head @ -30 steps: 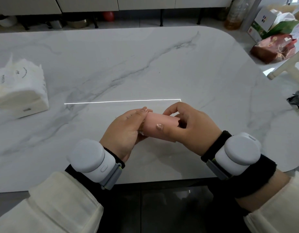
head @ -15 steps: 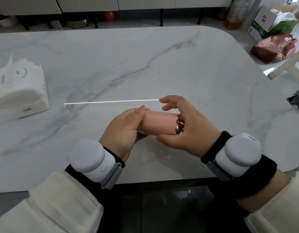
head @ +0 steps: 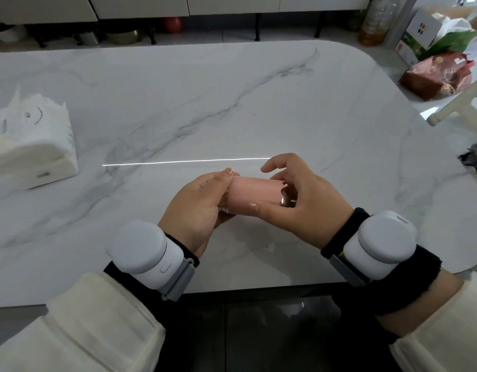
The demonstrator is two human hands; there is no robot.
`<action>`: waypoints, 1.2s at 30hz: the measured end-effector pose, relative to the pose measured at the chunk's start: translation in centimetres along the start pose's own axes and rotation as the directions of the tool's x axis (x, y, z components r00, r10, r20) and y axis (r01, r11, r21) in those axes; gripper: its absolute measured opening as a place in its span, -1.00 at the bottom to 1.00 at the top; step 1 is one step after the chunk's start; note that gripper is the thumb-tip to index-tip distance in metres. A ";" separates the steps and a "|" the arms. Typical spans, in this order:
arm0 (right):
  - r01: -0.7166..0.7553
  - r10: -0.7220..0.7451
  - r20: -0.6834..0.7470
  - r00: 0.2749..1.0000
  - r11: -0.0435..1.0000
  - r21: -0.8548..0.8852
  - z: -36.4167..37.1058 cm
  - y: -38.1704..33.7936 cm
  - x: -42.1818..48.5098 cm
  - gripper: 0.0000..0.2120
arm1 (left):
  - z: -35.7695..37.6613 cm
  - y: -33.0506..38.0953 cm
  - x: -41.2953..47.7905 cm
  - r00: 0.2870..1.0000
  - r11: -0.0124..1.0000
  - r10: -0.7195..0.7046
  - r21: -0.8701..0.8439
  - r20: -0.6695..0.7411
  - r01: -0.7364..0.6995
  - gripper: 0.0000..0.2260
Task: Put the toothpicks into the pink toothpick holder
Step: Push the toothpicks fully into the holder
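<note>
The pink toothpick holder is a small cylinder held on its side above the marble table, just in front of me. My left hand grips its left end, where a clear part peeks out under my fingers. My right hand clasps its right end, thumb under the pink body and fingers curled over a shiny dark metallic cap. My right index finger sticks out free. No toothpicks are visible; the inside of the holder is hidden.
A white tissue pack lies at the table's left edge. Off the table's right side are a red-brown bag, boxes, a bottle and a white chair part. Cabinets stand beyond the far edge.
My right hand shifted along the holder's right end, uncovering the dark metallic cap and then curling its fingers back over it. The left hand has held still.
</note>
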State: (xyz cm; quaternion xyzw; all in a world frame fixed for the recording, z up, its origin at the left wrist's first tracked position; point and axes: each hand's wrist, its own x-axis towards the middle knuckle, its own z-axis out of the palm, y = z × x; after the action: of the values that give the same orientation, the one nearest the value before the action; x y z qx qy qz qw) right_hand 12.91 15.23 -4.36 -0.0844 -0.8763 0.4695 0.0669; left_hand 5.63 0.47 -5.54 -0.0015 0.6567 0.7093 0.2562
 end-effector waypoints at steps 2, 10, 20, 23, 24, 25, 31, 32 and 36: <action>-0.016 0.016 -0.006 1.000 1.000 -0.003 0.0 0.1 0.0 -0.56 | 0.0 0.0 0.0 1.000 1.000 0.000 0.001 0.002 0.000 -0.76; -0.092 0.091 0.013 0.996 0.988 0.121 0.0 0.0 -0.1 -0.68 | 0.1 0.1 -0.1 1.000 1.000 -0.001 -0.017 0.004 0.001 -0.78; 0.005 -0.007 0.031 0.999 0.998 0.066 0.0 -0.3 0.0 -0.46 | 0.2 0.3 -0.2 1.000 0.999 -0.002 -0.048 -0.001 0.002 -0.77; 0.050 -0.051 0.029 0.998 0.998 0.034 0.1 -0.1 -0.1 -0.43 | 0.3 0.3 -0.2 1.000 0.999 -0.006 -0.050 -0.006 0.006 -0.76; 0.054 -0.054 0.021 0.998 0.998 0.025 0.1 -0.1 -0.1 -0.44 | 0.3 0.3 -0.2 1.000 0.999 -0.008 -0.051 -0.005 0.008 -0.76; 0.053 -0.053 0.014 0.998 0.998 0.019 0.0 -0.1 -0.1 -0.45 | 0.3 0.3 -0.2 1.000 0.999 -0.010 -0.051 -0.003 0.010 -0.76; 0.032 -0.031 -0.020 0.999 0.999 0.037 -0.1 -0.2 -0.2 -0.58 | 0.4 0.4 -0.3 1.000 0.999 -0.025 -0.048 -0.001 0.025 -0.76; 0.027 -0.026 -0.022 0.999 0.999 0.042 -0.1 -0.3 -0.2 -0.59 | 0.4 0.4 -0.3 1.000 0.999 -0.025 -0.045 -0.002 0.025 -0.76; -0.022 0.022 -0.027 0.999 0.999 0.035 -0.1 -0.3 -0.2 -0.62 | 0.4 0.4 -0.3 1.000 0.999 -0.029 -0.045 -0.001 0.029 -0.75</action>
State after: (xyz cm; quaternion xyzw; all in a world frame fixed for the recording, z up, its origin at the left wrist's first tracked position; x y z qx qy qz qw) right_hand 13.05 15.11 -4.10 -0.0993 -0.8661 0.4842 0.0752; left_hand 5.92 0.76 -5.02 -0.0174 0.6407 0.7201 0.2657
